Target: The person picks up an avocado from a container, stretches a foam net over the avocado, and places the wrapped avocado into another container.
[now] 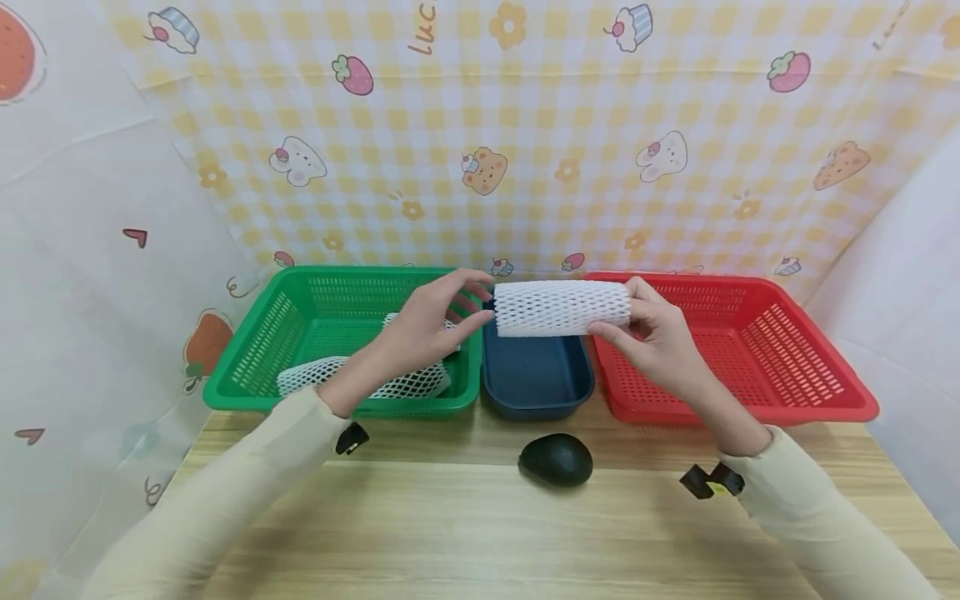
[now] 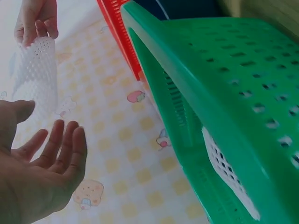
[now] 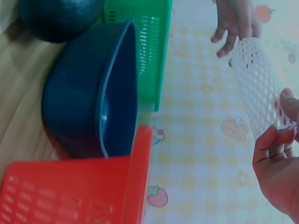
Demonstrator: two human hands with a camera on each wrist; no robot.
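A white foam net sleeve is held level above the dark blue bin. My right hand pinches its right end between thumb and fingers. At the sleeve's left end is my left hand, its fingers spread and relaxed; in the left wrist view that hand has a gap between thumb and fingers and grips nothing. More white foam nets lie in the green basket, partly hidden by the left forearm. On the table in front of the bin lies a dark avocado.
The red basket stands to the right of the bin, the green one to its left, all in a row along the back of the wooden table. A patterned cloth hangs behind them.
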